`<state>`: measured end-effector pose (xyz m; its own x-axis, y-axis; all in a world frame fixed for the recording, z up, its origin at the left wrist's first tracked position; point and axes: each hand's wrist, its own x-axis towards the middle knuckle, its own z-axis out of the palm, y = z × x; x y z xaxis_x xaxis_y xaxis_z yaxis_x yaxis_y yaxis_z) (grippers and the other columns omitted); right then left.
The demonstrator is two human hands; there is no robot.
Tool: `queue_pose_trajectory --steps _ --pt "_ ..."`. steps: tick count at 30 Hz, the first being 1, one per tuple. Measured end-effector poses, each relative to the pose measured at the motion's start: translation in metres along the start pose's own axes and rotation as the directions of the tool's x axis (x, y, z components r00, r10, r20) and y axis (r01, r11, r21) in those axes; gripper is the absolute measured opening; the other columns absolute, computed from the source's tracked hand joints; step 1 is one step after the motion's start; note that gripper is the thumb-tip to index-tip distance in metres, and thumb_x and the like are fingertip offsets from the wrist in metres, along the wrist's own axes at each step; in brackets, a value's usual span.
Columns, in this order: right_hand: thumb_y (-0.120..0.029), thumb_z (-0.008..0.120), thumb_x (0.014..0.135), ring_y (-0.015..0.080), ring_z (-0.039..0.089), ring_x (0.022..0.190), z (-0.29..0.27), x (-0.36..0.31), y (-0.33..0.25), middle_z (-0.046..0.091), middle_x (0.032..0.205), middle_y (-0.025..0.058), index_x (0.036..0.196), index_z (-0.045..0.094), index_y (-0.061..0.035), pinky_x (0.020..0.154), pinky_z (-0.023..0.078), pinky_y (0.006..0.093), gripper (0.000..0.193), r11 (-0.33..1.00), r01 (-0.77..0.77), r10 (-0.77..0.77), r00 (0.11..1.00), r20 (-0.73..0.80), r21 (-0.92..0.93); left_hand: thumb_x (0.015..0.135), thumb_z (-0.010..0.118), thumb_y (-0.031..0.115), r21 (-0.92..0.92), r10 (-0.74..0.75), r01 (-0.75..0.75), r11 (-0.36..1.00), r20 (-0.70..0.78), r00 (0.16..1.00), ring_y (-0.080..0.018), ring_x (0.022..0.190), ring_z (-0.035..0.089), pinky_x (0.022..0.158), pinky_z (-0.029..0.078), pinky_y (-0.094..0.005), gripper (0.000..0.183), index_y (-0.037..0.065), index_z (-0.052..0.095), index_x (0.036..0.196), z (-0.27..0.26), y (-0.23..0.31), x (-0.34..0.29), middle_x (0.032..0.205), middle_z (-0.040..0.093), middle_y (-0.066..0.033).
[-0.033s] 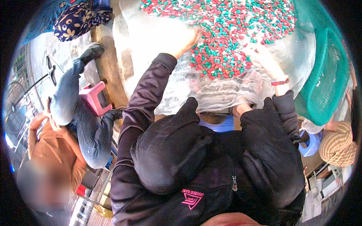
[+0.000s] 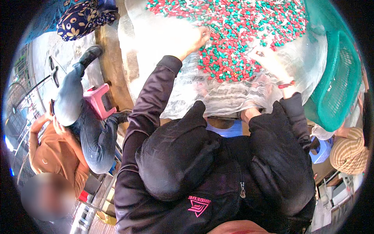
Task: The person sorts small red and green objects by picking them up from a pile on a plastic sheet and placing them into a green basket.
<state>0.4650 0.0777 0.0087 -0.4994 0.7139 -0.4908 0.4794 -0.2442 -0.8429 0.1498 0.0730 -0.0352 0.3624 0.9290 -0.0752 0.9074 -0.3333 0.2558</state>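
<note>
A wide heap of small red, green and white pieces (image 2: 230, 62), with thin white strips among them, lies on a sheer white cloth (image 2: 226, 97). The pieces are too small to tell their kind. At the heap's left edge my left hand (image 2: 198, 38) has its fingers bent and drawn together; anything between them is too small to make out. My right hand (image 2: 267, 58), with a red band at the wrist, is over the heap's right side. Bright light washes it out, but its fingertips look pinched, and I cannot make out what they hold.
A green plastic basket (image 2: 337, 82) stands close on the right. To the left are a pink stool (image 2: 100, 101) and a seated person in a brown shirt (image 2: 58, 150). Dark patterned fabric (image 2: 80, 21) shows at far left, and someone in striped clothing (image 2: 349, 150) at right.
My left fingers have lifted and shifted slightly right at the heap's edge. My right hand has moved slightly nearer to me. The seated person's hand and foot have shifted a little.
</note>
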Motion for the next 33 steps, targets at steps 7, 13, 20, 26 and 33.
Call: queue_pose_trajectory --steps 7,13,20,26,33 --pt "-0.016 0.051 0.084 0.0280 0.062 0.064 0.046 0.006 0.039 0.061 0.069 0.0117 0.102 0.054 -0.0057 0.057 0.049 0.0388 0.021 0.413 0.207 -0.411 0.912 0.021 -0.887 0.080 0.044 0.017 -0.865 0.074 0.202 -0.458 0.189 0.979 -0.0088 0.063 0.045 0.044 0.029 -0.0176 0.018 0.005 0.053 0.090 -0.051 -0.002 -0.028 0.080 0.052 -0.0019" --pt "-0.018 0.052 0.082 0.0288 0.061 0.061 0.049 0.005 0.046 0.060 0.067 0.0135 0.100 0.052 -0.0064 0.053 0.046 0.0378 0.021 0.456 0.173 -0.389 0.921 -0.020 -0.873 0.084 0.059 0.035 -0.768 -0.098 0.333 0.547 0.337 0.937 -0.0073 0.058 0.043 0.053 0.037 -0.0262 0.027 0.008 0.063 0.084 -0.029 0.019 -0.014 0.067 0.050 0.0022" --pt "-0.011 0.057 0.084 0.0073 0.045 0.056 0.001 -0.014 0.009 0.052 0.071 -0.0017 0.101 0.055 -0.0027 0.045 0.035 0.0242 0.019 0.675 -0.163 0.117 0.987 0.114 0.720 0.086 0.056 0.042 -0.736 -0.219 0.488 0.469 0.438 0.872 -0.0092 0.061 0.052 0.059 0.043 -0.0262 0.040 0.006 0.064 0.072 0.026 0.005 -0.023 0.067 0.060 -0.0006" --pt "-0.016 0.056 0.084 0.0087 0.047 0.069 -0.009 -0.034 -0.031 0.047 0.077 0.0031 0.092 0.053 -0.0021 0.047 0.035 0.0229 0.017 0.222 -0.065 -0.272 0.954 0.125 0.973 0.083 0.059 0.029 -0.565 -0.063 0.173 0.807 0.210 0.976 -0.0181 0.055 0.057 0.055 0.045 -0.0356 0.021 0.007 0.061 0.084 0.014 -0.011 -0.020 0.064 0.060 -0.0088" --pt "-0.023 0.061 0.082 0.0063 0.038 0.056 -0.007 -0.028 -0.043 0.037 0.063 -0.0051 0.080 0.052 -0.0058 0.047 0.027 0.0177 0.019 0.754 -0.229 0.196 0.973 0.121 0.615 0.082 0.057 0.020 -0.159 0.072 -0.069 0.985 0.013 0.997 -0.0298 0.063 0.059 0.057 0.046 -0.0400 0.018 0.003 0.052 0.081 0.011 0.045 -0.036 0.060 0.055 -0.0125"
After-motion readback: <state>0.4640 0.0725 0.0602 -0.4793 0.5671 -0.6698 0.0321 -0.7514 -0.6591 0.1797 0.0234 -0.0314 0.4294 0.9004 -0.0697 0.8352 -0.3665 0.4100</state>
